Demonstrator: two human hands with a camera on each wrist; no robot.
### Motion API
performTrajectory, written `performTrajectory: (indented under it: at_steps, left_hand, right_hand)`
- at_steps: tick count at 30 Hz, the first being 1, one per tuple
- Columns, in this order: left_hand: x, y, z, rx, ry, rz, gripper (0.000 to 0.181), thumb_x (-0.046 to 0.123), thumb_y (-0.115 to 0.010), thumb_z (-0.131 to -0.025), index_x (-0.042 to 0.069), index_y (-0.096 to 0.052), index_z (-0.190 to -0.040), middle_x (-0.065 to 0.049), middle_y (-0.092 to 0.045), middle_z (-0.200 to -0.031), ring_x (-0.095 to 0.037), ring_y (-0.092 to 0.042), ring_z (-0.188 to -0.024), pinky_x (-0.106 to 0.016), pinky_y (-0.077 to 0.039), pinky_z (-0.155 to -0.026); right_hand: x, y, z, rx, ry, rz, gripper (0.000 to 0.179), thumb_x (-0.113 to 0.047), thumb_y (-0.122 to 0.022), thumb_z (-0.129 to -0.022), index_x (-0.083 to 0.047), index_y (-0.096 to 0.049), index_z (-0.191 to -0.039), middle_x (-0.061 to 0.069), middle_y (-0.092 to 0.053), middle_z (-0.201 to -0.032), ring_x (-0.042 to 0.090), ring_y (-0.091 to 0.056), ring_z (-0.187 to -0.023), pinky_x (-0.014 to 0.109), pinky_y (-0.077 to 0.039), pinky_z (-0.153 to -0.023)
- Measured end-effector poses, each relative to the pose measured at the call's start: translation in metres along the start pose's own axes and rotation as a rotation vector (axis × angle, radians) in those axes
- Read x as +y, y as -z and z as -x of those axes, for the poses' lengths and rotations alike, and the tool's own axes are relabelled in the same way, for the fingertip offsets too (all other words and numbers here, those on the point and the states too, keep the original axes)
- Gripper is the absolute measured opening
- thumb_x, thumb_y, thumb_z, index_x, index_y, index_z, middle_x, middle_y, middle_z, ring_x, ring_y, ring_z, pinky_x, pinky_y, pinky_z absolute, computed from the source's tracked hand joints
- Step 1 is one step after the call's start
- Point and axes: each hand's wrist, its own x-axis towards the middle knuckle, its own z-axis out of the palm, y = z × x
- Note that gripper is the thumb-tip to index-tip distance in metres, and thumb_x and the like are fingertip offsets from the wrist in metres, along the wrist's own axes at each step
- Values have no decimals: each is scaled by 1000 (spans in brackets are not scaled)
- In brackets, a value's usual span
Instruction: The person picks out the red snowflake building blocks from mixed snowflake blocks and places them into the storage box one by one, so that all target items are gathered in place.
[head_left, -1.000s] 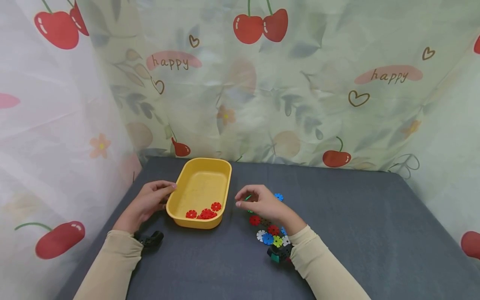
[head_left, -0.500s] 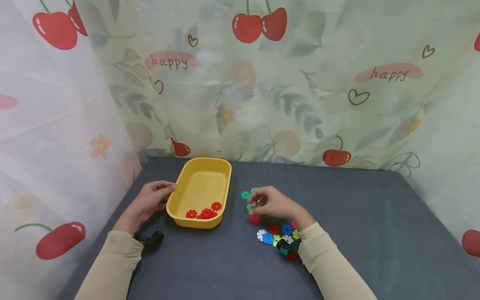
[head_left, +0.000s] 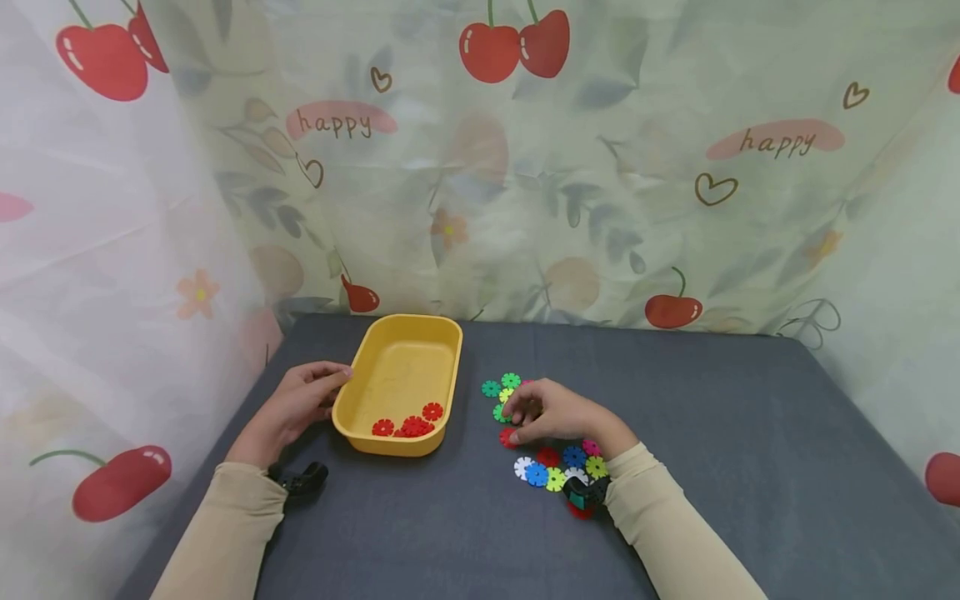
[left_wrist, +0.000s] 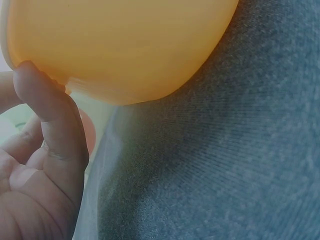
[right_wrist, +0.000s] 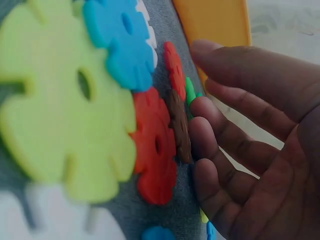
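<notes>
A yellow tray (head_left: 401, 367) stands at the left of the table with several red snowflake-shaped building discs (head_left: 414, 427) at its near end. My left hand (head_left: 303, 400) grips the tray's left rim; in the left wrist view its fingertips meet the tray wall (left_wrist: 125, 60). Over the loose discs hovers my right hand (head_left: 558, 412), fingers loosely bent and nothing between them. Its thumb tip is right at a red disc (head_left: 507, 437). In the right wrist view that red disc (right_wrist: 174, 70) and a brown disc (right_wrist: 179, 127) lie just before the fingertips.
Green discs (head_left: 510, 381) lie beyond the right hand. Nearer, white, blue (head_left: 536, 475), yellow-green (head_left: 555, 480), pink and red discs lie partly under the right wrist's black camera (head_left: 583, 492). A printed curtain (head_left: 480, 167) closes off the back and sides of the dark table (head_left: 712, 433).
My right hand has moved right from beside the tray, back over the loose discs, and lowered toward the red one, uncovering the green discs. The left hand stays at the tray.
</notes>
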Motion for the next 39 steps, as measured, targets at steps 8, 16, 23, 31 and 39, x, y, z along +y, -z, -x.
performTrajectory:
  at_steps: [8, 16, 23, 31, 39]
  left_hand:
    - [1, 0, 0, -2, 3, 0, 58, 40, -66, -106, -1, -55, -147, -3, -68, -114, -14, -67, -92, -29, -63, -79]
    - [0, 0, 0, -1, 3, 1, 59, 39, -66, -106, -2, -55, -147, -3, -68, -114, -14, -68, -92, -29, -63, -79]
    - [0, 0, -1, -3, -1, 8, 58, 38, -66, -106, -2, -56, -147, -2, -69, -113, -14, -68, -91, -29, -63, -78]
    - [1, 0, 0, -2, -3, -5, 59, 40, -66, -106, -2, -56, -146, -3, -68, -112, -15, -67, -91, -29, -63, -79]
    - [1, 1, 1, -7, -8, -8, 59, 41, -66, -106, -2, -57, -145, -3, -68, -111, -15, -67, -90, -29, -63, -79]
  right_hand:
    - [-2, -4, 0, -11, -4, 54, 29, -11, -84, -90, -3, -76, -117, 11, -72, -103, 16, -63, -91, 27, -56, -82]
    - [-6, -6, 2, -13, 7, 76, 26, -8, -83, -90, -2, -77, -114, 11, -72, -98, 16, -61, -88, 26, -55, -79]
    - [-7, -7, 2, -16, 13, 85, 22, -6, -83, -90, -2, -79, -112, 9, -72, -95, 14, -61, -85, 25, -55, -77]
    - [-6, -8, 2, -22, -2, 79, 18, -7, -83, -90, -3, -76, -107, 8, -72, -95, 15, -61, -83, 27, -55, -75]
    - [-9, -8, 1, -19, -2, 51, 19, -6, -83, -91, -2, -69, -103, 8, -70, -93, 19, -63, -81, 30, -56, -75]
